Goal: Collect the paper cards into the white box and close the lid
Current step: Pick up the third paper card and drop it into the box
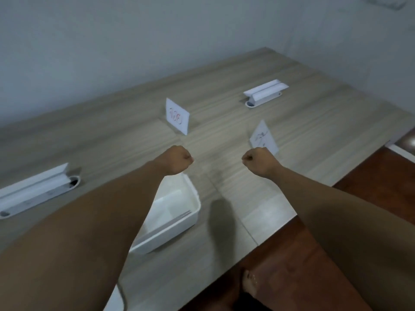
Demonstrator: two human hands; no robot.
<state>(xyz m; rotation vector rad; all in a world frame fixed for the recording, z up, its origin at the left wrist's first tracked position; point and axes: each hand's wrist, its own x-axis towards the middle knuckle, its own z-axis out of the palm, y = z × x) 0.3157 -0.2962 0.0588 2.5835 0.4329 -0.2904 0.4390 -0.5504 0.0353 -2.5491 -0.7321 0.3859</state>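
From the head camera, both arms stretch out over a pale wood-grain surface (pixel 292 104). The left hand (pixel 178 159) and the right hand (pixel 258 161) are each curled into a fist, the grip of both closed on nothing, hovering side by side above the middle of the surface. Neither touches a card.

The white box (pixel 179 212) sits open near the front edge, partly under the left forearm; thin sheets seem to lean against its near wall, probably cards already gathered. Its lid cannot be made out for certain.

Two paper cards stand upright farther back: one with red marks (pixel 177 116) towards the middle, and one with dark marks (pixel 263 138) just beyond the right fist. Standing up, they show their faces and give an easy top edge to pinch.

Two white holders lie on the surface, one by the left edge (pixel 33 189), one towards the far right corner (pixel 265 92).

The fists look like a resting pose, so collecting seems only partly done.
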